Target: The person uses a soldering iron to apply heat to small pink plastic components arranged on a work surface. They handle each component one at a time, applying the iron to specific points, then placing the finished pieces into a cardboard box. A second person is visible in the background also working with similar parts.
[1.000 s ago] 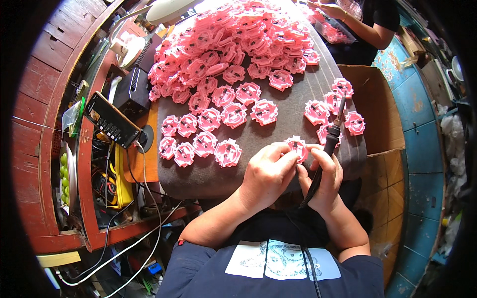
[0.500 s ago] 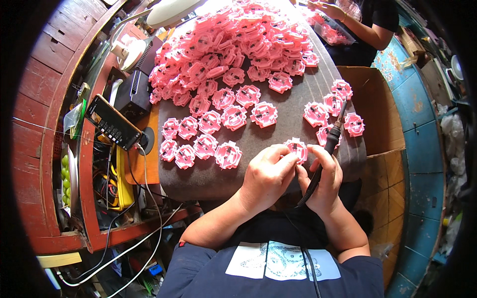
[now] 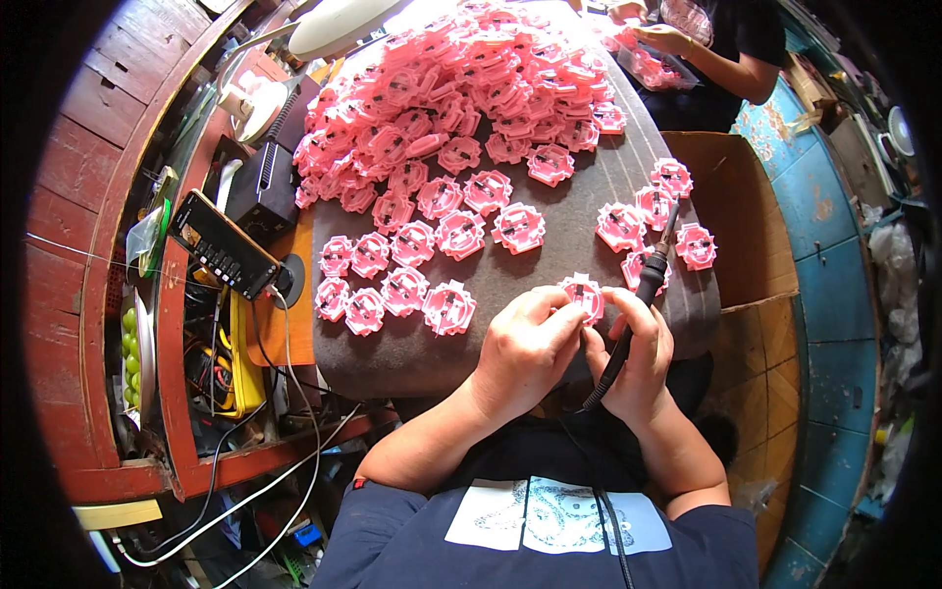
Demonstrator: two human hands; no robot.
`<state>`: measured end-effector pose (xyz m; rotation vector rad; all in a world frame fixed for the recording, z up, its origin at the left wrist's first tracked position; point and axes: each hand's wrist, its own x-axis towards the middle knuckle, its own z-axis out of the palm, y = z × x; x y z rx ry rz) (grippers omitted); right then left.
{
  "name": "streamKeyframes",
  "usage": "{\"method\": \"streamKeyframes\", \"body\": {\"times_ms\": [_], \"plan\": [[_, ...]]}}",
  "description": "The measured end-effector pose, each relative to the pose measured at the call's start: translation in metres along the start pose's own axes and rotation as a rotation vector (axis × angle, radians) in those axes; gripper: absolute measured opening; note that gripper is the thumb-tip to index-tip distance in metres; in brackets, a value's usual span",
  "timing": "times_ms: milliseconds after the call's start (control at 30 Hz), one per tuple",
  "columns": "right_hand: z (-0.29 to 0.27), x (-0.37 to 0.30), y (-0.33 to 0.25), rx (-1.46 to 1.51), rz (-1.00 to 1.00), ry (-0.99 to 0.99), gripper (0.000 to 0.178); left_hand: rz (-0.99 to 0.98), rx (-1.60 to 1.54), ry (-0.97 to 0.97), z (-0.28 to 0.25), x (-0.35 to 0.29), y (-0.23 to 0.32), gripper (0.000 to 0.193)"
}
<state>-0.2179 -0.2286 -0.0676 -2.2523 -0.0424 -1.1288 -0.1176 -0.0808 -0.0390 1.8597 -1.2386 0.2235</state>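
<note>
A pink plastic part [image 3: 583, 294] with dark pieces at its centre is held between both hands at the table's near edge. My left hand [image 3: 530, 344] is closed, thumb and forefinger pinching the part's left side. My right hand [image 3: 633, 358] is closed too; its fingertips meet the part's right side. A black soldering iron [image 3: 652, 280] lies across that hand between thumb and forefinger, its metal tip pointing up and away, its cord running down toward my lap. Fingers hide the part's lower edge. Several similar pink parts [image 3: 620, 227] lie just beyond the iron.
Loose pink parts [image 3: 461, 233] lie to the left, before a large pink heap [image 3: 451, 88] on the grey table mat [image 3: 559, 201]. A phone [image 3: 224, 243] stands at left by a black box [image 3: 263, 184]. Beyond the right edge is a cardboard box [image 3: 756, 216]; another person's arm [image 3: 731, 71] shows far right.
My hands, the pink part and the iron hold nearly the same place; the view has shifted slightly. The other person's hand at the far right has moved.
</note>
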Motion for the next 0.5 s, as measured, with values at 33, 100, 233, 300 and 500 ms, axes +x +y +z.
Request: {"method": "streamKeyframes", "body": {"times_ms": [33, 100, 233, 300, 500], "plan": [[-0.0003, 0.0006, -0.0002, 0.000, 0.003, -0.001, 0.067, 0.000, 0.001, 0.000, 0.0000, 0.0000, 0.0001, 0.026], [-0.0002, 0.0015, -0.0009, 0.001, 0.011, -0.004, 0.067, -0.001, 0.001, -0.001, 0.0000, -0.0004, 0.0000, 0.026], [-0.0009, 0.0013, -0.0015, 0.004, 0.020, -0.013, 0.068, -0.002, -0.001, -0.007, -0.0005, -0.0007, 0.0001, 0.025], [-0.0005, -0.0004, -0.0007, -0.001, 0.018, -0.015, 0.068, 0.001, -0.004, -0.007, -0.0006, -0.0003, 0.0003, 0.025], [-0.0005, 0.0016, -0.0009, 0.013, 0.001, -0.004, 0.068, 0.003, -0.004, -0.004, -0.0004, 0.0003, 0.0005, 0.025]]}}
